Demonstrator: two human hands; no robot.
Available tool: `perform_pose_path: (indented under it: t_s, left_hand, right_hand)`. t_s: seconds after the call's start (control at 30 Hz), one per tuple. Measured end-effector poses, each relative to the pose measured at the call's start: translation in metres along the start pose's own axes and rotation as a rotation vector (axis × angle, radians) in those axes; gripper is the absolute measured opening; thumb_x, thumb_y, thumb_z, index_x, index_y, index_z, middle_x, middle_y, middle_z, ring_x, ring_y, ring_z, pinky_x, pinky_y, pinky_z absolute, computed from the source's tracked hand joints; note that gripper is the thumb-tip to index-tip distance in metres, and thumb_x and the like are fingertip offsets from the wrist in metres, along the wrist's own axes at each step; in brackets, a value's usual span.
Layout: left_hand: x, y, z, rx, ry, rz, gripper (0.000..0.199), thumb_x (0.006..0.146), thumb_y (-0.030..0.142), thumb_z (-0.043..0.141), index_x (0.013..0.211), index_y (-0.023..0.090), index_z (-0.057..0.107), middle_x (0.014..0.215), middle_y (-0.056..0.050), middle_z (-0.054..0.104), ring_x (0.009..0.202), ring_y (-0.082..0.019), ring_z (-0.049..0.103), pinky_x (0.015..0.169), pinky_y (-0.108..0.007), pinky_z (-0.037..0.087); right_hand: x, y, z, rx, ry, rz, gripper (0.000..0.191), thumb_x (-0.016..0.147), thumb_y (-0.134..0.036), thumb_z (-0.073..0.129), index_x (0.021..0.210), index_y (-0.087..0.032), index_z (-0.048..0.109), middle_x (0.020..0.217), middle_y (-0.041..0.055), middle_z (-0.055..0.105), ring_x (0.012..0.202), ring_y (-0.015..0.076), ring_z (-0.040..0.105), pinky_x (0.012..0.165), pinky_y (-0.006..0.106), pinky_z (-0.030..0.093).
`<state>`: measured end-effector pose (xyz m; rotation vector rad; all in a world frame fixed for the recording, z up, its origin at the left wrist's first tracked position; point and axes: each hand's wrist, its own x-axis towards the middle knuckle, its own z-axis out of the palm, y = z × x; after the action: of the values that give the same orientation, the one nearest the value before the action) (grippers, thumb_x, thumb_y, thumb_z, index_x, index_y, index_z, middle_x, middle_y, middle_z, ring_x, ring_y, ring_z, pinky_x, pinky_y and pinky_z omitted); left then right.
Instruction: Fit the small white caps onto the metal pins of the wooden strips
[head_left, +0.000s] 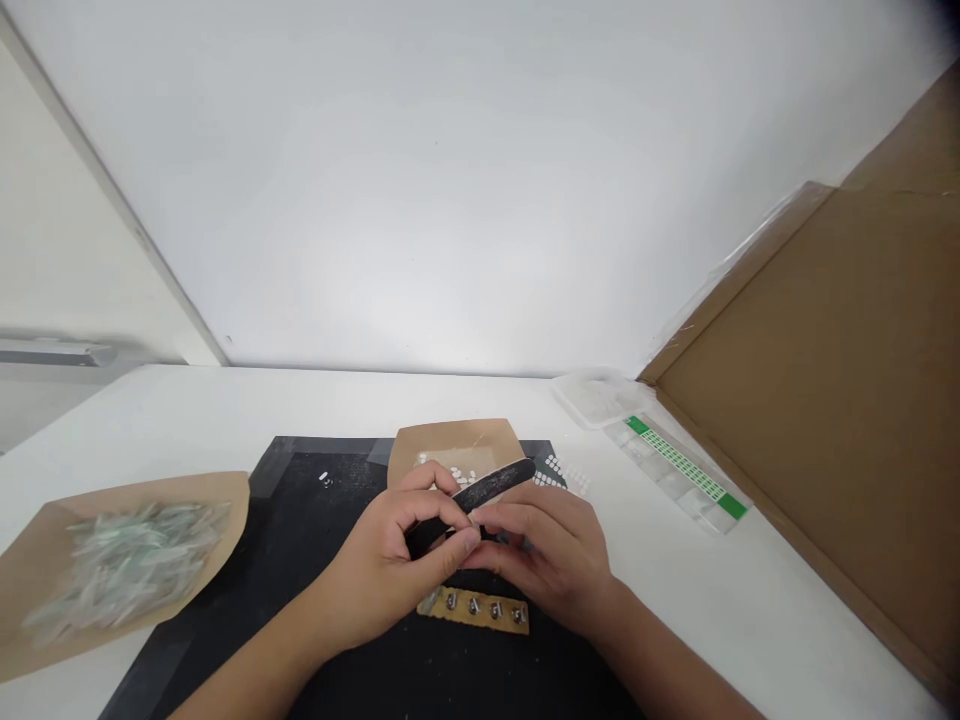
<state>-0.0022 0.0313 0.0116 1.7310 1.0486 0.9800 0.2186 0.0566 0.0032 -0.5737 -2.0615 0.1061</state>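
Note:
A black nail file (495,485) lies slanted through the fingers of my left hand (405,555), its rounded far end sticking out to the upper right. My left thumb and index finger are pinched together and meet the fingertips of my right hand (551,545). The right fingers are also closed in a pinch; whatever small piece sits between the fingertips is mostly hidden. Just below the hands, a tan strip (491,622) bearing several small metal pieces rests on the black mat (360,660).
At left stands a brown paper tray (238,500) of translucent slivers resembling nail tips. Behind my hands, another paper tray (450,440) holds small white pieces, beside a sheet of white dots (570,475). Clear packaging with a green label (686,465) lies near a cardboard panel (825,380).

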Motion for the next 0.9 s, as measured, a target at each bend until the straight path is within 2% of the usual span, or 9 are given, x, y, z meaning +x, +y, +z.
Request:
perform_pose_path:
  t_s: [0.1, 0.17, 0.27, 0.33, 0.4, 0.47, 0.53, 0.77, 0.9]
  left_hand:
    - [-0.001, 0.001, 0.001, 0.019, 0.002, 0.041, 0.018, 0.098, 0.035, 0.068, 0.090, 0.022, 0.078, 0.105, -0.005, 0.059, 0.089, -0.017, 0.062, 0.084, -0.031, 0.053]
    - [-0.003, 0.001, 0.002, 0.028, 0.011, 0.043, 0.015, 0.098, 0.034, 0.068, 0.096, 0.022, 0.077, 0.111, -0.006, 0.057, 0.071, -0.011, 0.058, 0.068, -0.026, 0.053]
    - [-0.004, 0.000, 0.004, 0.103, 0.121, 0.065, 0.015, 0.099, 0.033, 0.068, 0.107, 0.023, 0.075, 0.118, -0.006, 0.055, 0.054, -0.004, 0.048, 0.052, -0.023, 0.049]
    - [-0.004, -0.001, 0.003, 0.205, 0.267, 0.113, 0.014, 0.100, 0.030, 0.066, 0.108, 0.023, 0.075, 0.115, -0.006, 0.055, 0.061, -0.007, 0.055, 0.053, -0.023, 0.050]
    - [-0.002, -0.002, 0.000, 0.315, 0.428, 0.145, 0.014, 0.101, 0.028, 0.063, 0.105, 0.023, 0.076, 0.109, -0.007, 0.056, 0.077, -0.014, 0.064, 0.056, -0.022, 0.050]
    - [0.001, -0.004, -0.003, 0.400, 0.553, 0.141, 0.015, 0.101, 0.027, 0.063, 0.104, 0.022, 0.076, 0.106, -0.007, 0.057, 0.092, -0.018, 0.065, 0.057, -0.022, 0.049]
    - [0.003, -0.006, -0.005, 0.451, 0.629, 0.126, 0.015, 0.101, 0.027, 0.062, 0.103, 0.021, 0.076, 0.103, -0.007, 0.057, 0.098, -0.020, 0.064, 0.058, -0.022, 0.049]
    - [0.003, -0.004, -0.002, 0.524, 0.701, 0.185, 0.015, 0.100, 0.023, 0.061, 0.101, 0.019, 0.075, 0.102, -0.008, 0.059, 0.104, -0.021, 0.059, 0.062, -0.023, 0.049]
    - [0.002, -0.002, -0.001, 0.509, 0.712, 0.183, 0.014, 0.099, 0.023, 0.062, 0.100, 0.019, 0.075, 0.099, -0.008, 0.060, 0.104, -0.022, 0.060, 0.063, -0.025, 0.049]
  right_hand:
    - [0.002, -0.003, -0.002, -0.028, 0.011, -0.032, 0.021, 0.094, -0.017, 0.083, 0.111, -0.021, 0.072, 0.089, 0.0007, 0.080, 0.075, 0.0140, 0.074, 0.069, 0.026, 0.056]
    - [0.003, -0.004, -0.004, -0.028, 0.004, -0.013, 0.017, 0.095, -0.019, 0.082, 0.108, -0.021, 0.072, 0.085, -0.0001, 0.078, 0.069, 0.0130, 0.071, 0.065, 0.026, 0.054]
    - [0.004, -0.003, -0.005, -0.025, -0.027, 0.015, 0.014, 0.096, -0.024, 0.082, 0.105, -0.022, 0.072, 0.080, -0.0022, 0.075, 0.063, 0.0118, 0.066, 0.061, 0.026, 0.049]
    - [0.003, -0.002, -0.006, -0.035, -0.051, 0.004, 0.018, 0.094, -0.029, 0.085, 0.104, -0.022, 0.071, 0.079, -0.0025, 0.074, 0.064, 0.0124, 0.066, 0.062, 0.026, 0.047]
    - [0.001, -0.003, -0.006, -0.040, -0.083, -0.003, 0.024, 0.092, -0.037, 0.087, 0.101, -0.021, 0.070, 0.078, -0.0025, 0.074, 0.064, 0.0129, 0.066, 0.062, 0.027, 0.045]
    - [0.000, -0.007, -0.005, -0.019, -0.136, 0.020, 0.033, 0.090, -0.050, 0.086, 0.095, -0.021, 0.069, 0.076, -0.0030, 0.073, 0.061, 0.0123, 0.064, 0.061, 0.027, 0.042]
    - [-0.002, -0.012, -0.003, 0.016, -0.206, 0.061, 0.042, 0.088, -0.061, 0.082, 0.091, -0.021, 0.068, 0.075, -0.0038, 0.072, 0.058, 0.0113, 0.061, 0.059, 0.027, 0.039]
    - [-0.012, -0.016, 0.003, -0.028, -0.341, 0.067, 0.042, 0.095, -0.063, 0.074, 0.090, -0.022, 0.069, 0.078, -0.0040, 0.072, 0.064, 0.0127, 0.062, 0.063, 0.031, 0.035]
    - [-0.015, -0.016, 0.005, -0.048, -0.394, 0.085, 0.050, 0.094, -0.071, 0.068, 0.087, -0.022, 0.071, 0.077, -0.0023, 0.071, 0.064, 0.0141, 0.061, 0.062, 0.033, 0.033]
